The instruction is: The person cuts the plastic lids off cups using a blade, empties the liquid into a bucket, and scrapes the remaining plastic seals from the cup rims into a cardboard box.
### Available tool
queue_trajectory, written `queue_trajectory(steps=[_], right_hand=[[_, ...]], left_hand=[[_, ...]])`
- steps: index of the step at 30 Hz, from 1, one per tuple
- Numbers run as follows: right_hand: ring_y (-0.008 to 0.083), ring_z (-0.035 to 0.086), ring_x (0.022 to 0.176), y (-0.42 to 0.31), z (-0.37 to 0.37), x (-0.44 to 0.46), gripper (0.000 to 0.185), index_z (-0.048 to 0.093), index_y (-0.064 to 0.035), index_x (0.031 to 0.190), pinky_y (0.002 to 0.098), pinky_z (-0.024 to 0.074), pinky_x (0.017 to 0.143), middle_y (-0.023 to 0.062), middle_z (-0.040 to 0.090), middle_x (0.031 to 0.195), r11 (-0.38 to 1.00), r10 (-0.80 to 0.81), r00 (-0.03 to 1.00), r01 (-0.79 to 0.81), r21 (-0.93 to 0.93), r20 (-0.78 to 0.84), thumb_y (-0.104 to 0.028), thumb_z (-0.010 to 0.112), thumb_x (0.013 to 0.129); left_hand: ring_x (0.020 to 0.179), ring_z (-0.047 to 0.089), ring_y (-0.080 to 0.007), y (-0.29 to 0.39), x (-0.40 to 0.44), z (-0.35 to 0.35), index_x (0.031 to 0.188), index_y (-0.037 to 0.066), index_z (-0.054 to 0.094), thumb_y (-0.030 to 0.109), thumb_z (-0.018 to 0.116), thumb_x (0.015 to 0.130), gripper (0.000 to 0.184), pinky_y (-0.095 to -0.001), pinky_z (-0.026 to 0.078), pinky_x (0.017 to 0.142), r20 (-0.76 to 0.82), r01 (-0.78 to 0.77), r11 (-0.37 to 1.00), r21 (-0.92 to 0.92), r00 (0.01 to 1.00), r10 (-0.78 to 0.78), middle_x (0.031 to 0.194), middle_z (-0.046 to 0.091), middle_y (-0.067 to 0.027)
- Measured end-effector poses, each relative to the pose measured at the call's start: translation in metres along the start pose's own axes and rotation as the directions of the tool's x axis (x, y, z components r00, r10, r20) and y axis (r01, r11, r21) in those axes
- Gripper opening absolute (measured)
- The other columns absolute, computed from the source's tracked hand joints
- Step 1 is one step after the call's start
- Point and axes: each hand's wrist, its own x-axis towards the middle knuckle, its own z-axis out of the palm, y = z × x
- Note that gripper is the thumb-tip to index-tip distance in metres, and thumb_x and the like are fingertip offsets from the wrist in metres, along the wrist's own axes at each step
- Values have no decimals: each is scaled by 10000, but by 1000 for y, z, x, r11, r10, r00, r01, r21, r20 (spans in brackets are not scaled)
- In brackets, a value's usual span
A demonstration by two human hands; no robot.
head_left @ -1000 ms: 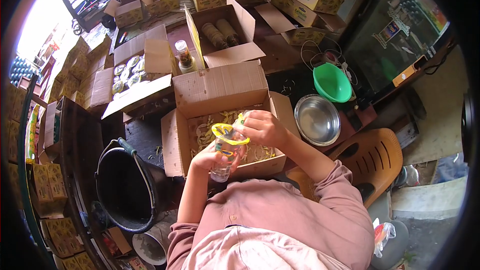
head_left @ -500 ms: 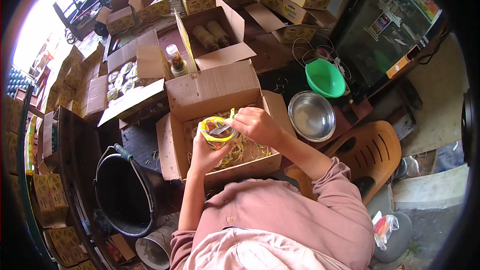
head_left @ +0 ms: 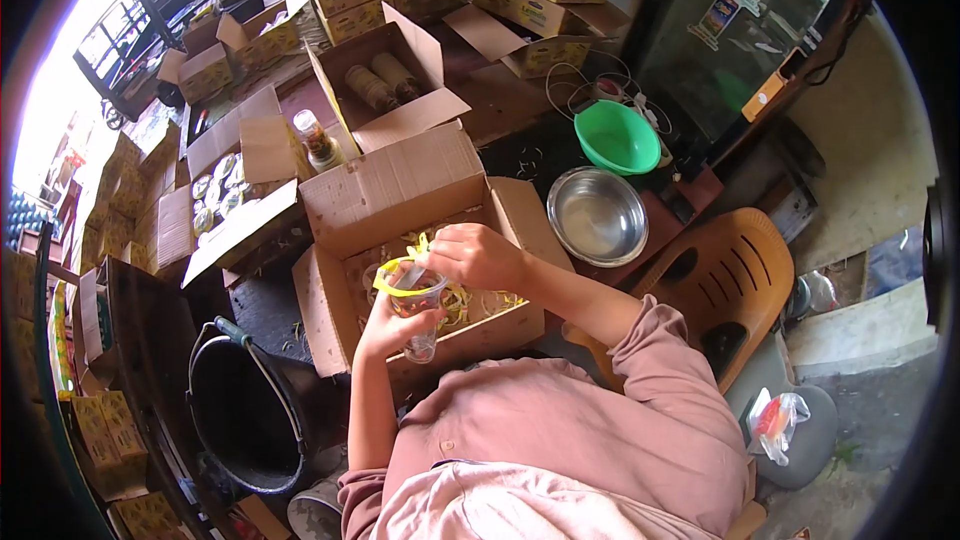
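My left hand (head_left: 381, 328) is wrapped round a clear plastic cup (head_left: 421, 345) and holds it tilted above an open cardboard box. Around the cup's top runs a yellow plastic rim strip (head_left: 408, 290), partly lifted. Closed at that rim, my right hand (head_left: 468, 255) pinches the strip, and a loose yellow end sticks up beside its fingers. A small greyish piece shows by the fingertips; its kind I cannot make out. Inside the cardboard box (head_left: 390, 185) lie many curled yellow and clear plastic strips (head_left: 462, 302).
Right of the box sit a metal bowl (head_left: 597, 218) and a green plastic bowl (head_left: 617, 137). A black bucket (head_left: 250, 410) stands at left, an orange plastic chair (head_left: 735, 290) at right. Behind are a box with stacked cups (head_left: 385, 80) and a bottle-like container (head_left: 318, 143).
The cup has tipped so its side and base now show. My right hand has lifted the yellow strip further from the rim. The whole view has shifted slightly.
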Motion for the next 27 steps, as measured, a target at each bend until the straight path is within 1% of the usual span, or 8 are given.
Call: queue_trajectory(steps=[1,4,8,9,12,16,22,27], right_hand=[[210,591,707,1,2,-1,205,598,-32,841,318,502,649,68,577,724,1000,-11,1000,12,15,-14,-94,611,646],[216,597,707,-2,2,-2,205,599,-24,828,318,506,649,74,583,729,999,-32,999,33,31,-25,-97,619,637],[217,599,698,-4,6,-6,196,600,-18,806,319,509,640,78,581,718,998,-42,995,46,37,-88,-98,624,629],[216,599,697,-4,7,-6,192,601,-18,802,319,509,637,78,579,715,998,-41,994,45,39,-100,-98,624,629],[213,596,687,-7,6,-9,185,602,-19,795,318,507,623,77,572,705,998,-44,992,49,40,-116,-93,623,627],[212,586,666,-13,8,-10,177,602,-21,787,319,500,599,72,564,694,997,-47,985,56,45,-165,-88,622,625],[214,587,684,-28,5,-7,116,574,-40,743,323,492,625,66,567,695,995,49,983,-31,97,-180,-96,602,646],[214,588,690,-42,3,-7,174,616,-47,799,323,505,624,61,562,692,997,15,984,-1,82,-177,-90,627,631]], left_hand=[[791,570,-139,-5,1,-2,1166,46,418,11,668,634,588,-275,480,671,33,22,994,-104,999,-19,920,568,-61],[744,581,-151,-2,2,-8,1123,24,439,12,658,622,547,-277,484,637,217,117,957,-267,974,-58,912,572,-75],[648,565,-149,-7,5,-16,1009,-14,483,126,656,609,458,-267,474,579,376,208,937,-280,922,-92,815,570,-91],[620,553,-144,-1,3,-8,974,-21,496,174,644,601,446,-252,463,562,313,170,947,-273,946,-79,739,557,-86],[607,543,-143,-4,3,-12,967,-31,492,189,628,604,446,-246,448,545,401,224,916,-331,913,-78,721,551,-88],[572,505,-156,-5,-3,-11,1068,-40,442,201,607,595,556,-282,423,521,439,293,842,-453,895,-75,741,530,-108],[537,477,-164,-9,-6,-15,1113,-45,432,213,597,584,611,-295,401,499,577,418,666,-618,817,22,739,492,-103],[478,454,-156,-19,-10,-25,1119,-72,421,225,617,587,640,-268,368,425,696,522,589,-617,712,98,687,473,-111]])
